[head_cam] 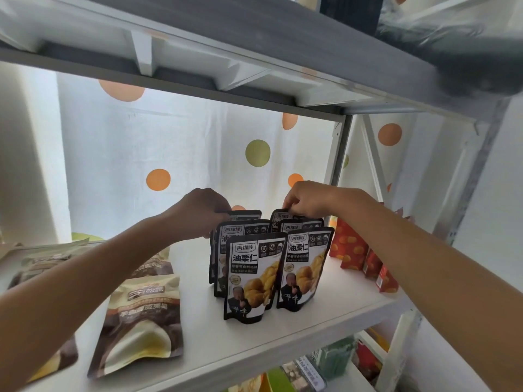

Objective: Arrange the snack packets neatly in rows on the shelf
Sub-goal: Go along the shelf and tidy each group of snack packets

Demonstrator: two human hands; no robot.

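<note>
Far left of the shelf (325,309) we have the brown-and-cream packets (141,321) lying flat and slumped, not yet stood up; soft pouches, and we'd expect them to sag if grabbed mid-body, so best taken by the stiff top seal. Our left hand (202,212) reaches over them and its fingers pinch the top edge of the rear-left black packet (244,215). The black chestnut packets (254,278) stand upright mid-shelf in two columns, three deep, the front pair just beside each other. These read as light stand-up pouches: glossy film, likely slippery on the faces, gusset base that tips easily, so we judge the sealed top strip the right place to hold and nudge. Our right hand (307,200) is curled onto the top edge of the rear-right black packet (278,216), same pinch grip. Further right, the red-orange packets (349,250) stand in a row running front to back along the shelf's right side, near the black ones but apart. Container check: the shelf below holds assorted green and red packets (339,360), contents too blurred to name. Upper shelf (254,38) carries something dark at the right, blurred.
</note>
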